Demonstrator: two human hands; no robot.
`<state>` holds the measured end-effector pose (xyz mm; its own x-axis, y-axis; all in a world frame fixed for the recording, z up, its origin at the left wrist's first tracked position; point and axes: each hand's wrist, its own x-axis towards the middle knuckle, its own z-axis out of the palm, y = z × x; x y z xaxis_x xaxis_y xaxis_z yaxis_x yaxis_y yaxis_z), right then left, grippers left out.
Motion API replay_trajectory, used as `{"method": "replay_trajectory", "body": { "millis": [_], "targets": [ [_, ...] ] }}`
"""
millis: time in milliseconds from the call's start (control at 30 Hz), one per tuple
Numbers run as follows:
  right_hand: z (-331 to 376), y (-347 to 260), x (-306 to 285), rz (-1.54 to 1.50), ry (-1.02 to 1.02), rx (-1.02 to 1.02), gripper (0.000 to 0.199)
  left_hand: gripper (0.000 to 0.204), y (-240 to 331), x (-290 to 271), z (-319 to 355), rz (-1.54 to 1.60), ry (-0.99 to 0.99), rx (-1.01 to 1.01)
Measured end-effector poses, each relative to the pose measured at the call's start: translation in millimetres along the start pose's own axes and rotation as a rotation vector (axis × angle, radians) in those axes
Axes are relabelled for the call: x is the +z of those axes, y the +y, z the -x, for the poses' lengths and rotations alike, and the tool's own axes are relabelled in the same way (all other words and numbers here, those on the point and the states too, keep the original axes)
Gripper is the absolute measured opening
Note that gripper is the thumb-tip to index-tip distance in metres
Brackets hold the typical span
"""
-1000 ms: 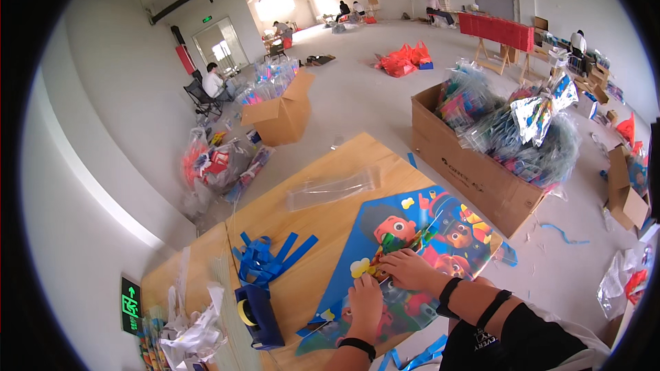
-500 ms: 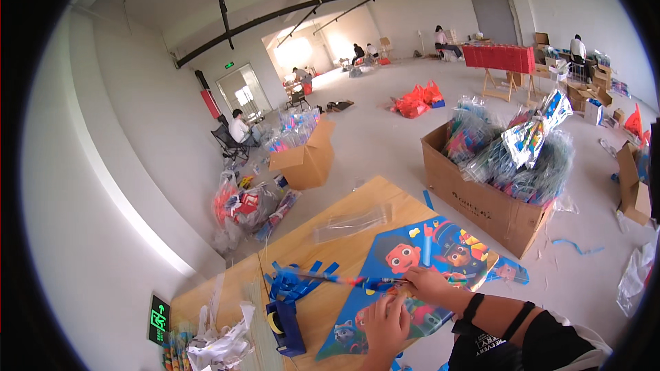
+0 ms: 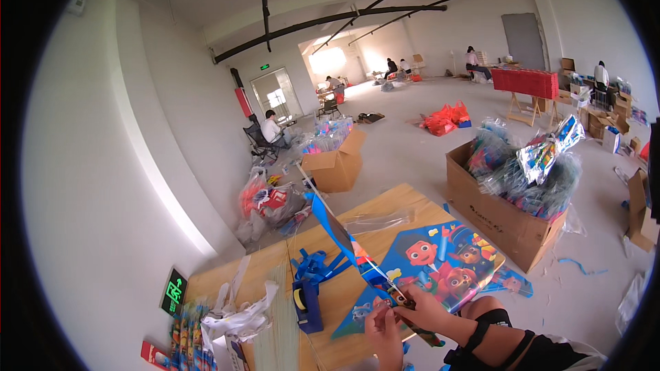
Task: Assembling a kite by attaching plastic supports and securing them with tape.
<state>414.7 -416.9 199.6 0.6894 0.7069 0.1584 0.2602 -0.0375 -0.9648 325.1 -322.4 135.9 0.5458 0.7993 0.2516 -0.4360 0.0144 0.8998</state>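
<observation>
Both hands have come up off the table: the left hand (image 3: pixel 382 324) and right hand (image 3: pixel 421 310) pinch the near end of a folded blue kite (image 3: pixel 344 237), which now rises edge-on toward the far wall (half a second ago it lay lower). Another cartoon kite (image 3: pixel 447 261) lies flat on the wooden table (image 3: pixel 385 205), the cardboard box (image 3: pixel 505 216) beyond

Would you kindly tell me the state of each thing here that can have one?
Left hand: closed on the raised kite's lower end.
Right hand: gripping the same end.
Raised kite: folded narrow, tilted up off the table.
Cartoon kite: spread flat on the table.
Large cardboard box: open, heaped with bagged kites.
Small cardboard box: open.
</observation>
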Motion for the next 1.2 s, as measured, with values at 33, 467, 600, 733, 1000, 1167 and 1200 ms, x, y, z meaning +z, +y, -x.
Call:
{"method": "replay_trajectory", "body": {
  "millis": [33, 467, 600, 733, 1000, 1167, 1200],
  "targets": [
    [3, 1, 2, 0.019, 0.003, -0.052, 0.034, 0.020, 2, -6, 1, 0.042, 0.001, -0.094],
    [22, 3, 18, 0.013, 0.071, 0.037, 0.022, 0.021, 8, -27, 18, 0.102, 0.023, -0.323],
    [23, -2, 16, 0.049, 0.080, 0.049, 0.028, 0.021, 18, -26, 19, 0.037, 0.025, -0.297],
    [28, 11, 13, 0.162, 0.051, -0.129, 0.034, 0.020, 13, -23, 15, 0.132, -0.047, -0.237],
    [40, 9, -3, -0.019, -0.191, 0.148, 0.030, 0.024, 32, -34, 12, 0.118, -0.018, -0.094],
    [49, 7, 12, 0.298, -0.091, -0.062, 0.023, 0.026, 3, -38, 26, 0.389, -0.042, -0.276],
    [50, 10, 13, 0.298, -0.091, -0.059, 0.023, 0.026, 4, -32, 29, 0.388, -0.042, -0.279]
  ]
}}
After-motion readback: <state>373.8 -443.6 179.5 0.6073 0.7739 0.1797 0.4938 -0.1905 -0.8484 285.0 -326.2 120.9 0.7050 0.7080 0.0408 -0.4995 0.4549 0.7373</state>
